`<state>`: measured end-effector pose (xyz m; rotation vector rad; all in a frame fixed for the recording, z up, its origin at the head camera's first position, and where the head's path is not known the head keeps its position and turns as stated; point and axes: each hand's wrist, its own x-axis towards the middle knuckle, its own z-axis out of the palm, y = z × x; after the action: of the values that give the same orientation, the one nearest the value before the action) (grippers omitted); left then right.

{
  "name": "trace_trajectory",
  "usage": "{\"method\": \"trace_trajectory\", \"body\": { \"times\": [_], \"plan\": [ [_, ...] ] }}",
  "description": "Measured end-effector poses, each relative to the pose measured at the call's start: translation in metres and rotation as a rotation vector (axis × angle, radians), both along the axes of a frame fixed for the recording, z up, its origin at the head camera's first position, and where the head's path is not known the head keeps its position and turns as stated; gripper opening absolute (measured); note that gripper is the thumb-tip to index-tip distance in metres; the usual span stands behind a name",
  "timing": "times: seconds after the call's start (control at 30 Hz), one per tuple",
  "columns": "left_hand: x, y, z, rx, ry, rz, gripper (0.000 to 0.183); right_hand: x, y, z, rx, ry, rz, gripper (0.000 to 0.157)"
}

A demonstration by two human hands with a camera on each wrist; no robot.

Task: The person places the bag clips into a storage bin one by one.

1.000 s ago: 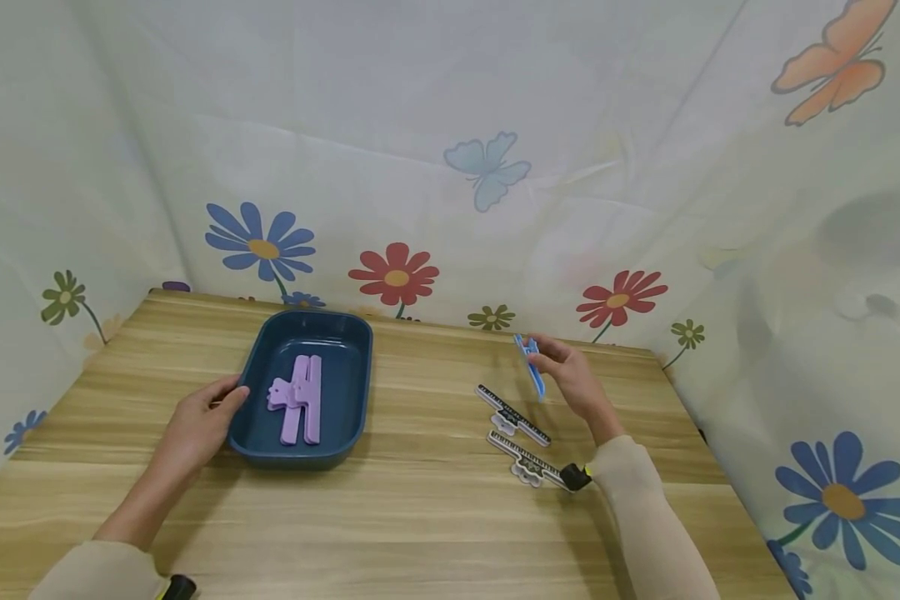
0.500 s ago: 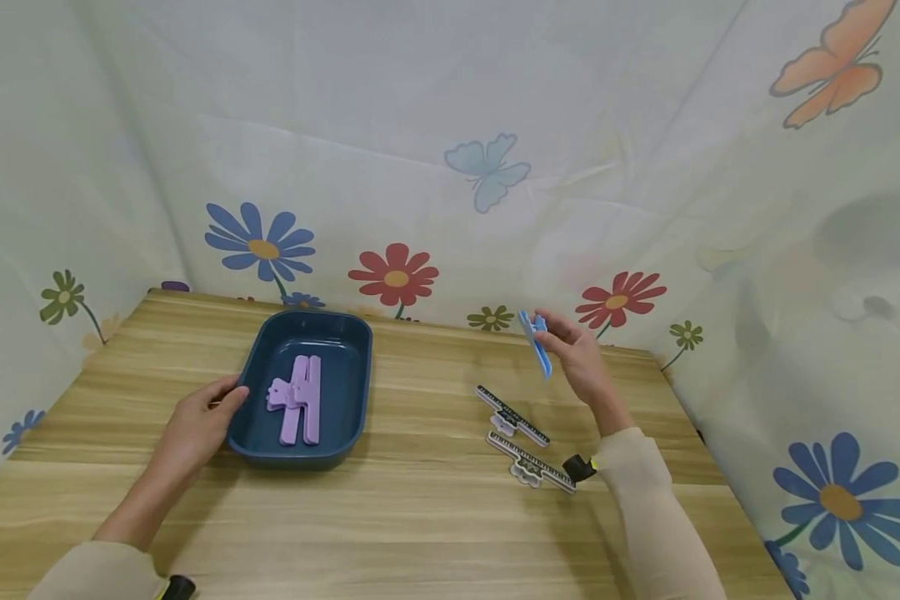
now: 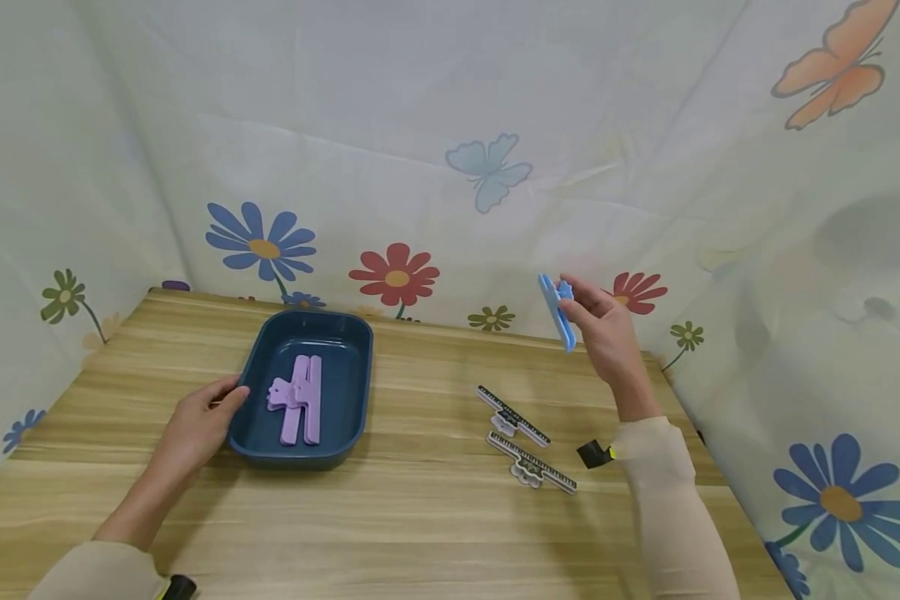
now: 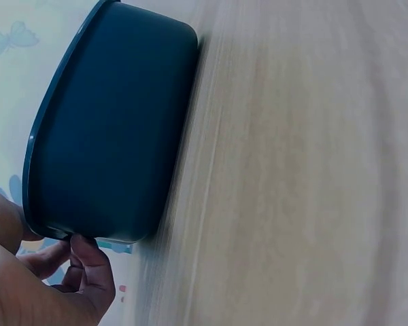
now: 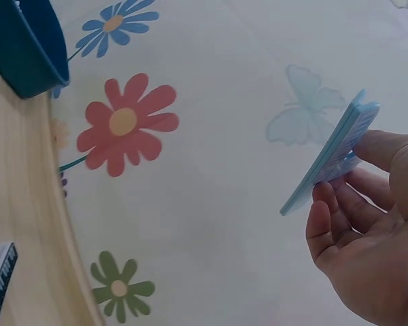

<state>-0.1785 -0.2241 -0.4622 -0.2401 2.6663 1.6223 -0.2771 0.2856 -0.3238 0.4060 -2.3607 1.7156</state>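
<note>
My right hand pinches a blue clip between thumb and fingers, held up above the back right of the table. In the right wrist view the long bar of the blue clip slants away from the fingertips. At the left, my left hand grips the near left rim of a dark blue tray. The left wrist view shows its thumb and fingers on either side of the tray's rim. Two purple clips lie inside the tray, partly overlapping.
Two black-and-white clips with piano-key patterns lie on the wooden table: a farther clip and a nearer clip. A cloth backdrop printed with flowers and butterflies encloses the table's back and sides.
My right hand has risen and shifted right, carrying the blue clip higher above the table. The left hand, the tray and the other clips stay where they were.
</note>
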Motion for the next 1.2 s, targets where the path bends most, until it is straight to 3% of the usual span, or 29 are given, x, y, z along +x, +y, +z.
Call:
{"method": "trace_trajectory", "body": {
  "times": [0.27, 0.8, 1.07, 1.2],
  "plan": [
    [-0.001, 0.000, -0.002, -0.007, 0.011, -0.004, 0.066, 0.003, 0.004, 0.014, -0.140, 0.046, 0.067, 0.046],
    [-0.001, 0.000, -0.001, -0.004, -0.004, -0.002, 0.066, 0.009, 0.006, 0.015, -0.097, 0.021, 0.039, 0.051],
    [0.002, 0.001, 0.000, -0.012, 0.027, -0.002, 0.065, 0.007, -0.006, 0.013, -0.155, 0.038, 0.090, 0.042],
    [0.002, 0.001, 0.001, -0.019, 0.040, 0.000, 0.065, 0.006, -0.013, 0.013, -0.151, 0.040, 0.098, 0.046]
  ]
}}
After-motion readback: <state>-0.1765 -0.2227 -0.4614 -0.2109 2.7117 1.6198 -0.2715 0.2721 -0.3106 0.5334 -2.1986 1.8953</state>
